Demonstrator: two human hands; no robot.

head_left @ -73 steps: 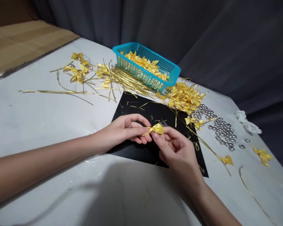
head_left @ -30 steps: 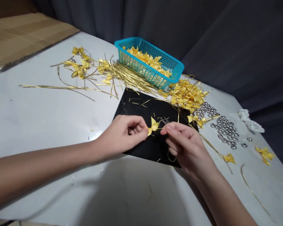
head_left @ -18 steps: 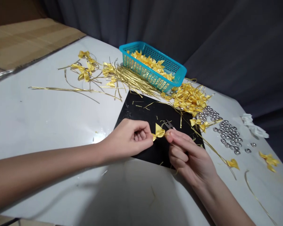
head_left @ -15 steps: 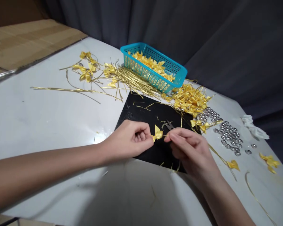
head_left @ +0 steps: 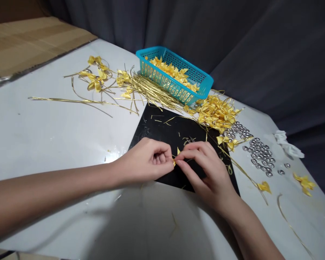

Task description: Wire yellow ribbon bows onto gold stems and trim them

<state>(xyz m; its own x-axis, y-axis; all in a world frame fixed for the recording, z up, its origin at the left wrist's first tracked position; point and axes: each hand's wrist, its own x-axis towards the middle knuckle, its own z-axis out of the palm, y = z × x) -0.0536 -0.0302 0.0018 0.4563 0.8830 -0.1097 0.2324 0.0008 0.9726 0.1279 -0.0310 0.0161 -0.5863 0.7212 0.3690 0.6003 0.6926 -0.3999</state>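
Bow [head_left: 178, 150], yellow, head view: held up between both hands over the black mat [head_left: 165, 126], mostly covered; one pointed tip shows, plus a small bit at the left fingertips. Left hand [head_left: 150, 160]: thumb and forefinger narrow, pinching the bow; other fingers curled into the palm. Right hand [head_left: 209, 173]: thumb and fingertips drawn together on the bow, close against the left; whether on cloth or tie, too small to tell.

Scissors [head_left: 190, 140] on mat, just beyond right hand, only blades visible. Wire clippings [head_left: 158, 120] scattered on mat.

Basket [head_left: 165, 82], blue, perforated, at back of desk [head_left: 56, 141]; yellow pieces [head_left: 174, 70] inside. Gold wires [head_left: 154, 90] bundled along its near side. Heap [head_left: 216, 112] of yellow bows right of basket; silver beads [head_left: 261, 155] spread beside it. More bows [head_left: 96, 83], with wires, left of basket. Lone yellow piece [head_left: 304, 183] near desk's right edge, white scrap [head_left: 289, 150] farther back. Cardboard [head_left: 35, 45] far left. Dark curtain [head_left: 246, 43] behind.
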